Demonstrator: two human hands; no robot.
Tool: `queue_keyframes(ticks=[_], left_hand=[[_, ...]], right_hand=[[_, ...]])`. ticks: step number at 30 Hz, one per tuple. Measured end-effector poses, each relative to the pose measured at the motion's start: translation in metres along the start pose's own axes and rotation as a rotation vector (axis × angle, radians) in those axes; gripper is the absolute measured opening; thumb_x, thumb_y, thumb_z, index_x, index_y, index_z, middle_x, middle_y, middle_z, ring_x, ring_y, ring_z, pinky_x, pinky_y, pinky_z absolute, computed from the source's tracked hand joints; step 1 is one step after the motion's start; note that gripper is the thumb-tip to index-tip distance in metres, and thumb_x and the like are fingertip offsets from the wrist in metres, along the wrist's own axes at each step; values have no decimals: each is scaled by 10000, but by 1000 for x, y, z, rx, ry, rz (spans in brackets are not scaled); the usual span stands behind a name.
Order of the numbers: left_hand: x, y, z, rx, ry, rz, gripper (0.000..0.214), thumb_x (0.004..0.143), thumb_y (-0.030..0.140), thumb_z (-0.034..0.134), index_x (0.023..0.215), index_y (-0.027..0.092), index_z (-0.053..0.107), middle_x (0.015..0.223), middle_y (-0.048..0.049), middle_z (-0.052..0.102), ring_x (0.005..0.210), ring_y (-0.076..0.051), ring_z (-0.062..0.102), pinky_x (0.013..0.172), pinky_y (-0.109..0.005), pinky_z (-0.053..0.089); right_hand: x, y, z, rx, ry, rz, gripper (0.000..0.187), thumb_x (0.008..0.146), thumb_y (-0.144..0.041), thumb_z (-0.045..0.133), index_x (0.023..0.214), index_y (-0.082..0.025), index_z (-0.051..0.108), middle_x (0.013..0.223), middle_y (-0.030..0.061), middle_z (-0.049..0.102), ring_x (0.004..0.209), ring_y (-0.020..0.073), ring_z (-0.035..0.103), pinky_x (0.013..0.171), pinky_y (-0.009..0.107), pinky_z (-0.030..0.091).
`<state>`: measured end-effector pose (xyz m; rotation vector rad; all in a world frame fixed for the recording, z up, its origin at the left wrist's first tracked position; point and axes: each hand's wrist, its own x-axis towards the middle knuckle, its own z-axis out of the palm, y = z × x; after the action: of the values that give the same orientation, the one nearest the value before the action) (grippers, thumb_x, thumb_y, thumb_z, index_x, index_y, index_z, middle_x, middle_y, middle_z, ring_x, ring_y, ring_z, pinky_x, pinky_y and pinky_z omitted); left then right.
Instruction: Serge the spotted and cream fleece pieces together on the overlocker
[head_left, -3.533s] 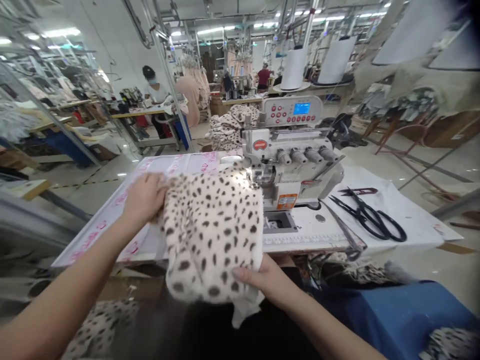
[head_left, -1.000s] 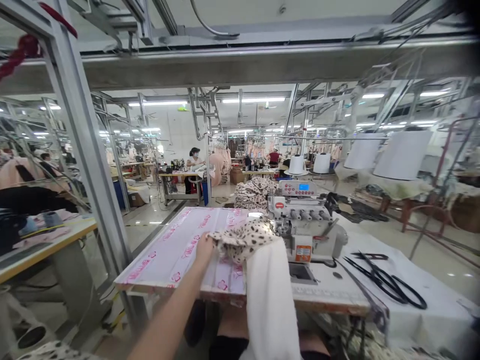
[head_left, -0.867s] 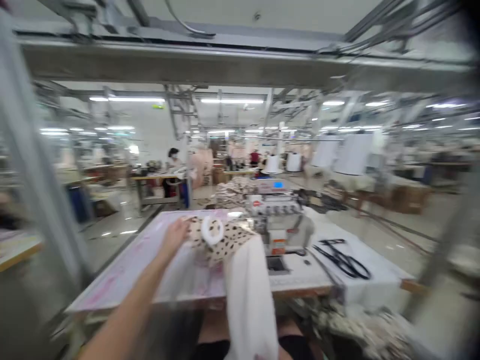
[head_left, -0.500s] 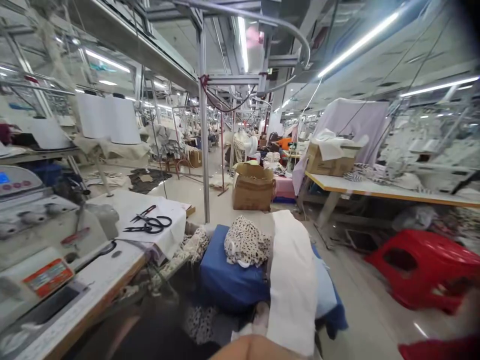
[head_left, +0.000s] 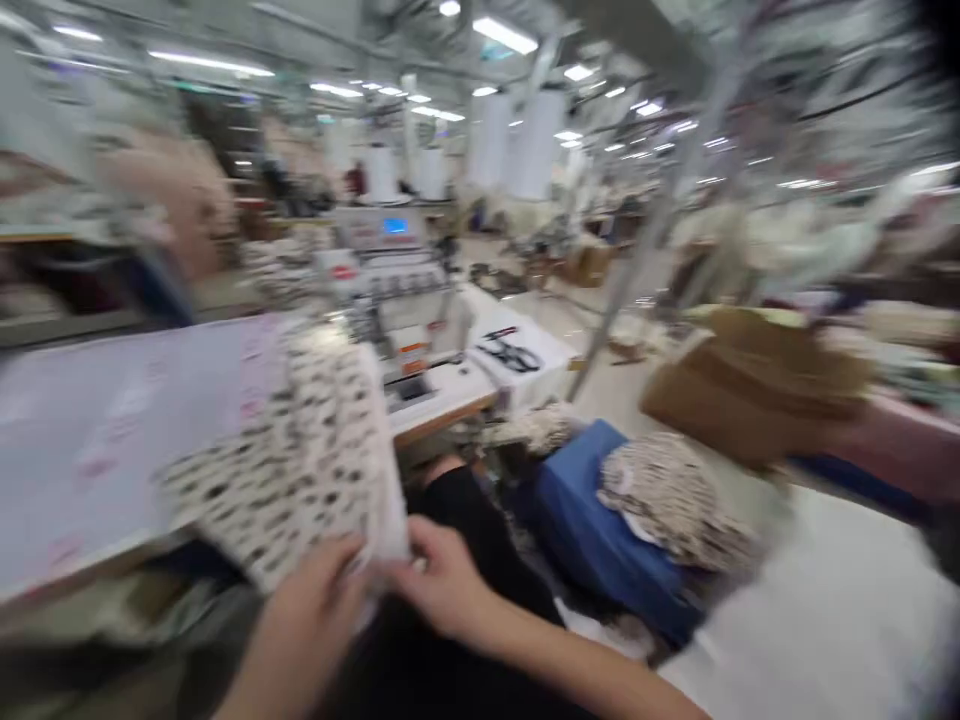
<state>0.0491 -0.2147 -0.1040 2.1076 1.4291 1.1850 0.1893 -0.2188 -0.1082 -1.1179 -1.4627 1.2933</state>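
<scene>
The view is smeared by motion. A cream fabric piece with dark spots [head_left: 300,460] lies over the near edge of the sewing table [head_left: 97,430] and hangs toward my lap. My left hand [head_left: 315,610] and my right hand [head_left: 442,585] both grip its lower edge, close together, fingers closed on the cloth. The overlock sewing machine [head_left: 390,290] stands behind the fabric, apart from it.
Black scissors [head_left: 510,352] lie on the white table extension to the right of the machine. A blue bin [head_left: 592,520] with a heap of spotted fabric [head_left: 667,490] stands at my right. A brown cardboard box [head_left: 757,385] sits further right. White cloth [head_left: 817,620] fills the lower right.
The camera swung right to the blue bin, then back toward the table. Both hands now hold a spotted piece at its lower edge in front of me.
</scene>
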Motion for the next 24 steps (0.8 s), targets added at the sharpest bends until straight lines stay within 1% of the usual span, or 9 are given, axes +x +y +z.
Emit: queue_keyframes(ticks=[1,3,6,10,13,16,18,20,24], left_hand=[[-10,-1,-13,26,-17,-32,169,791,329,505,862,212,605,788,-26,619,706,-142,580,637,-232,473],[-17,-1,-26,16,-71,-101,146,799,274,480,850,218,606,762,-11,608,694,-131,572,617,-213,459],[-16,0,-29,-37,-89,-182,138,806,239,473,810,198,604,718,-8,575,659,-117,544,585,-201,433],[-16,0,-28,-53,-87,-145,149,810,218,465,846,192,607,746,-18,568,689,-120,535,614,-209,428],[-17,0,-30,-57,-82,-137,146,815,229,471,856,195,607,749,-14,568,684,-114,530,609,-203,421],[-16,1,-31,-53,-70,-175,144,810,253,486,828,183,611,732,-14,572,651,-111,526,582,-199,415],[-15,3,-32,-44,-43,-185,144,800,263,500,799,176,614,703,-11,573,614,-107,519,553,-198,406],[-14,5,-33,-37,-14,-185,145,787,270,510,773,173,617,674,-7,573,586,-106,516,531,-199,401],[-13,11,-39,10,21,-171,130,765,267,522,727,177,608,646,2,573,556,-104,510,508,-197,402]], right_hand=[[3,5,3,36,-16,-32,113,740,-303,592,782,-200,613,713,-36,575,686,144,509,637,225,435],[6,12,4,93,-75,-56,166,756,-319,575,760,-155,600,697,-4,560,677,142,497,642,235,422],[6,12,1,122,-138,-79,182,776,-333,569,756,-155,603,709,11,557,682,141,493,659,243,416],[1,7,0,92,-116,-115,168,771,-322,584,743,-163,629,714,12,540,694,141,484,665,241,403],[0,7,2,208,-144,-21,167,731,-319,632,787,-162,637,752,16,568,716,143,505,690,247,412],[-4,9,5,473,-183,139,285,646,-341,710,853,-167,621,789,15,600,737,150,545,734,277,434],[-7,10,6,573,-184,212,352,596,-370,742,853,-164,620,782,15,609,729,157,561,740,295,445],[-11,11,6,570,-164,232,355,576,-397,749,808,-157,628,745,13,609,695,155,560,714,292,451],[-15,8,2,481,-120,181,298,615,-407,722,745,-153,636,675,-1,583,639,137,533,659,264,445]])
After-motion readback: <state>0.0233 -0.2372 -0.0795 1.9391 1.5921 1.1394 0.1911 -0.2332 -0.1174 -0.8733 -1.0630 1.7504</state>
